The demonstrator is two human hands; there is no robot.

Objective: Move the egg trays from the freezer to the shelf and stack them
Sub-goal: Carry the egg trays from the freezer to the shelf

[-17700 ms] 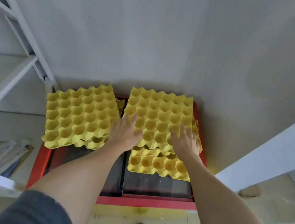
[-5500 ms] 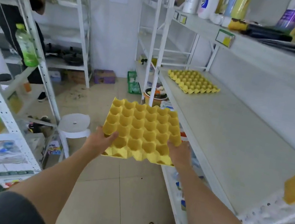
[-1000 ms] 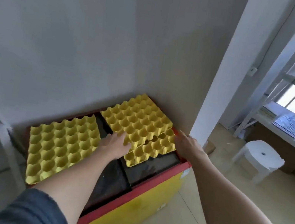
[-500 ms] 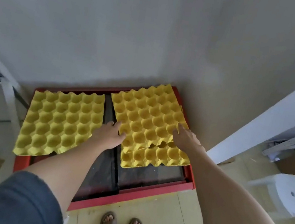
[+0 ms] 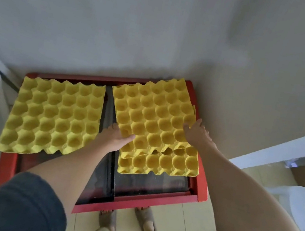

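Both hands' grip (image 5: 118, 139) (image 5: 197, 134) on top egg tray (image 5: 153, 113).

Behind both hands (image 5: 117, 137) the grey plaster wall (image 5: 121, 29) blocks reach; a dark glass strip (image 5: 106, 111) between yellow moulded egg trays (image 5: 54, 117) lies open.

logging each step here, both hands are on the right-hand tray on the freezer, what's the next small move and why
Probably close both hands on the top tray and lift it straight up. The left hand is at its near-left edge, the right hand at its right edge, and it lies skewed on another tray.
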